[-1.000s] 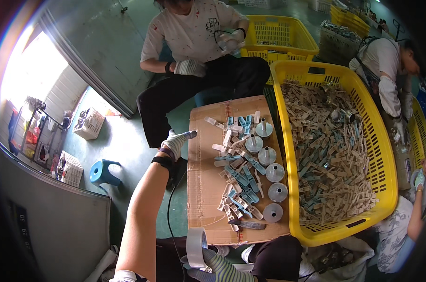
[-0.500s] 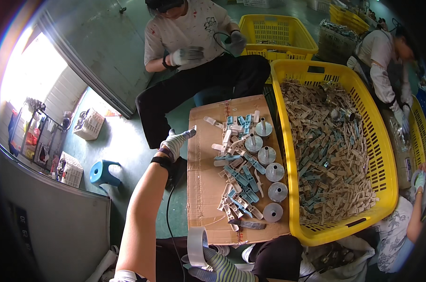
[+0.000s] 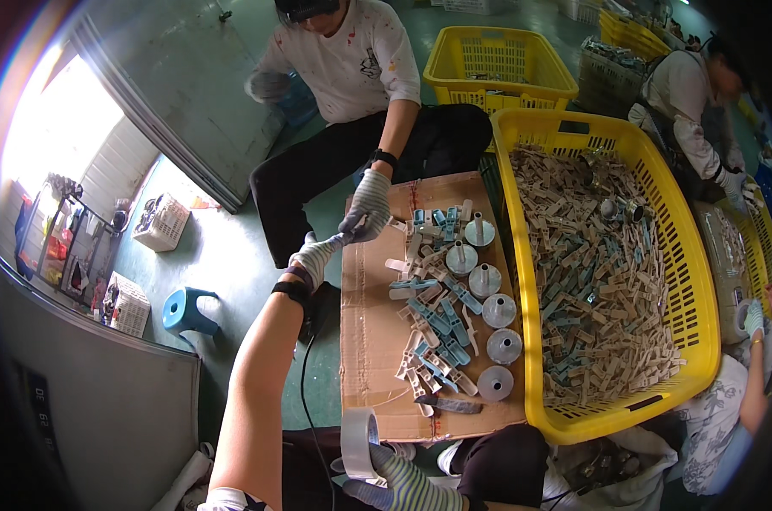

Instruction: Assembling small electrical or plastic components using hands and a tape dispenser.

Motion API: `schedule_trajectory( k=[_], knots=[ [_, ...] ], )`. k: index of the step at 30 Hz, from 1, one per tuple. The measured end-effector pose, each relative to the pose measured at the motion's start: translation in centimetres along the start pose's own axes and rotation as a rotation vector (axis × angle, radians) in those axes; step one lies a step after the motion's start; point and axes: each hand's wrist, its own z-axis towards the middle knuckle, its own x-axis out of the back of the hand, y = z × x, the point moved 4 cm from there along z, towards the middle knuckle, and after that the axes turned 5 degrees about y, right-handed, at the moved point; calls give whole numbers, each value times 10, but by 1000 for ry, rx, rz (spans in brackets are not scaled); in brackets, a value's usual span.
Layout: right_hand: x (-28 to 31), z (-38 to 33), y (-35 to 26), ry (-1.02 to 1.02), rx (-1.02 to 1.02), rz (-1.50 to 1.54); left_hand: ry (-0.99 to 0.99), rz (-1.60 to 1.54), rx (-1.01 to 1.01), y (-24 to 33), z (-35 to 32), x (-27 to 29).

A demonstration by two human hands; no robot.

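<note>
Tape roll sits in our right hand at the cardboard sheet's near left corner, gloved fingers curled round its rim. Our left hand reaches along the sheet's left edge to its far corner, fingers pinched there, touching a co-worker's gloved hand. Rightward lie plastic clips, metal funnels, then the yellow basket.

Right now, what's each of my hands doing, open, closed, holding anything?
Left hand: gloved, at the cardboard corner; grip cannot be told.
Right hand: closed on a tape roll.
</note>
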Motion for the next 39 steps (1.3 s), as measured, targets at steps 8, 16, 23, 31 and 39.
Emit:
schedule_trajectory(
  k=[8, 16, 23, 31, 39],
  knots=[
    [-3, 9, 13, 40, 162, -367, 281, -31, 12, 63, -69, 9],
    [-31, -24, 115, -103, -241, 33, 206, -24, -501, -44, -176, 19],
    [-45, -35, 185, -133, -298, -22, -334, -1037, -29, -217, -316, -37],
    [-35, -13, 184, 149, -219, 2, -270, -810, -472, -245, -357, -106],
    [-10, -9, 221, 262, -316, 14, 47, -213, -679, -248, -364, -99]
  ],
)
